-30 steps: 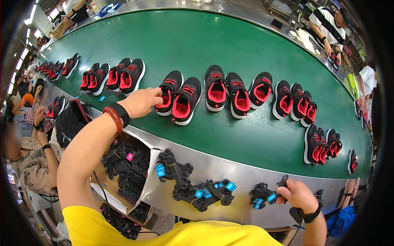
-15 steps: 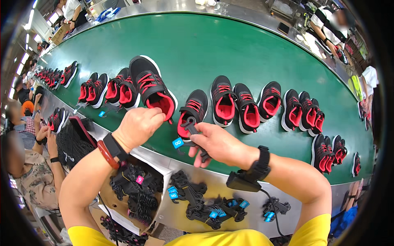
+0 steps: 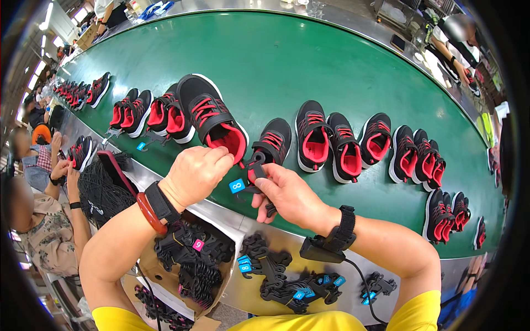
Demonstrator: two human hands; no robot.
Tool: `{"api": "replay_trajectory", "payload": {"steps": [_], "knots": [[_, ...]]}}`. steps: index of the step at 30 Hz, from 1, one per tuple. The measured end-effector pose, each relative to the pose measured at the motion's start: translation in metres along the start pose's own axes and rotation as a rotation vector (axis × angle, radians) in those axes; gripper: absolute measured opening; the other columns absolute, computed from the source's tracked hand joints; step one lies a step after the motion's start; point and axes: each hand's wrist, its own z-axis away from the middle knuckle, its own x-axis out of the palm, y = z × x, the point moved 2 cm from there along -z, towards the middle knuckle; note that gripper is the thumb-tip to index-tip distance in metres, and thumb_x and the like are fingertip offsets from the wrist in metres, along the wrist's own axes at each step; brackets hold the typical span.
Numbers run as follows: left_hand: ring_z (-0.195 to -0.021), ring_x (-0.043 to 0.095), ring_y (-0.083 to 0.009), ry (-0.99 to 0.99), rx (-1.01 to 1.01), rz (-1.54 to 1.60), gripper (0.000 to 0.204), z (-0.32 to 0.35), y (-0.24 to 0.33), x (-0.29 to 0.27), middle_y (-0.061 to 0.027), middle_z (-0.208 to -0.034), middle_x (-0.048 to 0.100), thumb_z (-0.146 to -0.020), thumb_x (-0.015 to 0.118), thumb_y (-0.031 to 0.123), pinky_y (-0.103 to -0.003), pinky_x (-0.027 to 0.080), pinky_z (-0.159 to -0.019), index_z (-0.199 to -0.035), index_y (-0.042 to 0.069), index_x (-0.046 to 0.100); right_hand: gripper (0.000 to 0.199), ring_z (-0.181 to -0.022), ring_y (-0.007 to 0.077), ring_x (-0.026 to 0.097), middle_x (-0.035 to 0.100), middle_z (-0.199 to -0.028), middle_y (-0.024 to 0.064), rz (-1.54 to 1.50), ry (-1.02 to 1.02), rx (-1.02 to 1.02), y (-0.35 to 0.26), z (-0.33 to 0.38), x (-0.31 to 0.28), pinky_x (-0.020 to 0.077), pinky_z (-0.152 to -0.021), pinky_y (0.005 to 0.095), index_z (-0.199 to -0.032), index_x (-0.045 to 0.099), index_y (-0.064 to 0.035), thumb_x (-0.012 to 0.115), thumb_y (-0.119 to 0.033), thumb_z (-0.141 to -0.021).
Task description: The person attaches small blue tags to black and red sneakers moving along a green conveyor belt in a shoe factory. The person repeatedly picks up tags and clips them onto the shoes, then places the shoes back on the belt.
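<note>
My left hand (image 3: 201,170) is closed on the heel of a black sneaker (image 3: 205,105) with red laces, red lining and a white sole. The shoe tilts up above the green surface, toe pointing away from me. In my right hand (image 3: 295,198) is a black plastic shoe hanger (image 3: 258,166), pinched between thumb and fingers. A blue size tag (image 3: 237,186) sticks out at its left. The hanger's upper end is close to the held shoe's heel; whether they touch I cannot tell. Behind the hanger lies a matching sneaker (image 3: 275,135), its heel partly hidden.
More sneakers (image 3: 313,132) stand along the green work surface (image 3: 265,60) on both sides. Hangers with blue tags (image 3: 295,289) lie on the metal ledge near me. A cardboard box (image 3: 234,248) of hangers stands at the lower left. Co-workers (image 3: 52,226) are at left and far right.
The whole view has shifted slightly, so the shoes appear farther right. My right hand has brought the hanger left, closer to the held sneaker's heel. My left hand keeps its hold.
</note>
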Motion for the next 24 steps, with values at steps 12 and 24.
{"api": "replay_trajectory", "payload": {"steps": [12,24], "knots": [[-0.082,0.065,-0.0307,-0.139,-0.273,0.329,0.048,-0.003,-0.023,-0.005,-0.013,-0.092,0.062,-0.081,0.052,-0.01,-0.037,0.053,-0.071,-0.126,0.007,0.056,0.047,-0.055,0.0164,0.066,0.07,-0.065,0.0063,0.634,-0.489,-0.429,-0.017,-0.068,-0.015,0.0547,-0.058,0.0331,-0.07,0.071,-0.0059,0.039,-0.026,-0.099],[-0.085,0.063,-0.0394,-0.347,-0.338,0.417,0.027,0.025,-0.036,-0.013,-0.0196,-0.09,0.067,-0.079,0.063,-0.004,-0.044,0.051,-0.075,-0.105,0.002,0.066,0.055,-0.1,0.0372,0.061,0.057,-0.127,0.0114,1.407,-0.115,-0.56,0.015,-0.042,-0.025,0.0507,-0.082,0.0457,-0.134,0.049,-0.007,0.067,-0.014,-0.083]]}}
